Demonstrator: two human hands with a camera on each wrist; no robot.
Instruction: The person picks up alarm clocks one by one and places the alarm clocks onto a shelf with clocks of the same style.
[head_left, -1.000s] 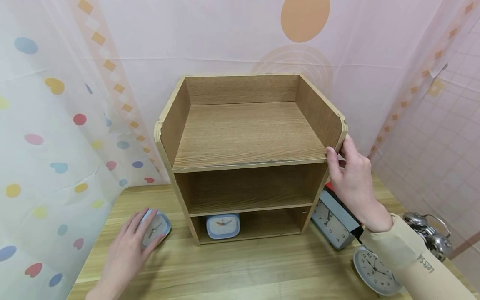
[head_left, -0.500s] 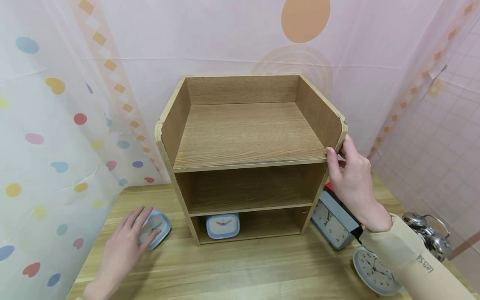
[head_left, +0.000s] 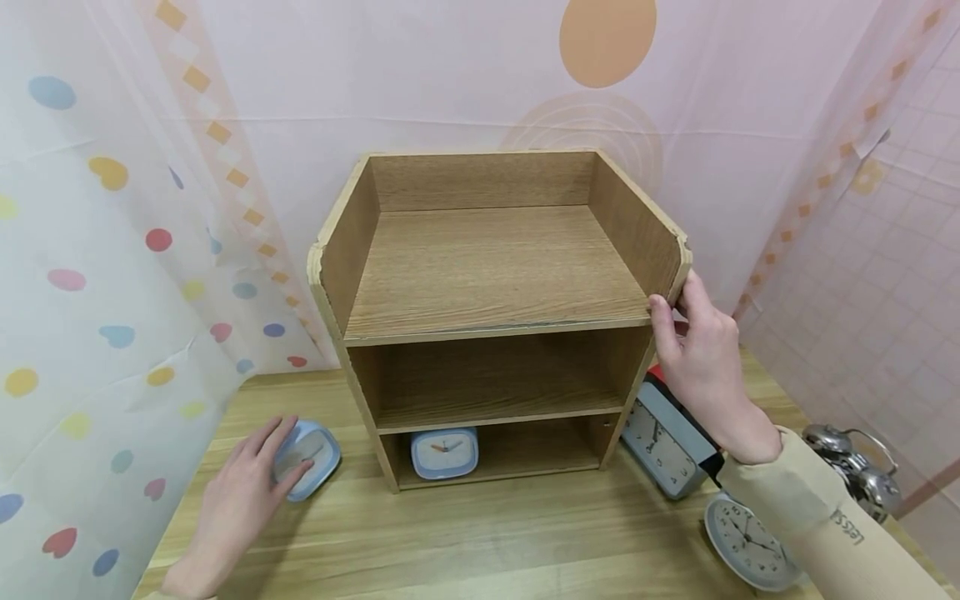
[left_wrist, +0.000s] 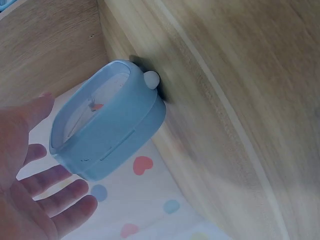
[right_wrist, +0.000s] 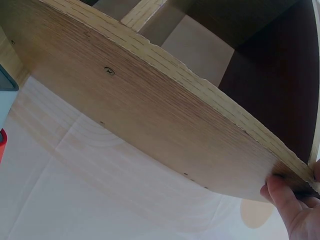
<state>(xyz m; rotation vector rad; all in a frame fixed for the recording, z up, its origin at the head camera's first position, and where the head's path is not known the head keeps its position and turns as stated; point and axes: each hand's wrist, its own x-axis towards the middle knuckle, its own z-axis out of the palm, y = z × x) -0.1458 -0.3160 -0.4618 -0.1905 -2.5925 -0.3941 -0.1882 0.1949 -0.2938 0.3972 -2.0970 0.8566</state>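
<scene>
My left hand [head_left: 240, 487] is beside a small light-blue alarm clock [head_left: 322, 467] on the table, left of the wooden shelf. In the left wrist view the clock [left_wrist: 117, 122] stands on the wood, and the thumb and spread fingers lie around its near side without gripping it. My right hand [head_left: 701, 358] holds the front edge of the wooden shelf's [head_left: 487, 267] right side panel, thumb in front and fingers on the outer face. A second light-blue alarm clock [head_left: 444, 454] stands in the bottom compartment, at the left.
Right of the shelf a grey-blue rectangular clock [head_left: 663, 450] leans, with a red object [head_left: 658, 372] behind it. A round white clock [head_left: 750, 542] lies face up near the right forearm, and a silver twin-bell clock [head_left: 858, 471] is farther right. Patterned curtain [head_left: 465, 75] hangs behind.
My left hand has loosened and drawn slightly to the left off the light-blue clock, so more of its face shows. The right hand stays on the shelf.
</scene>
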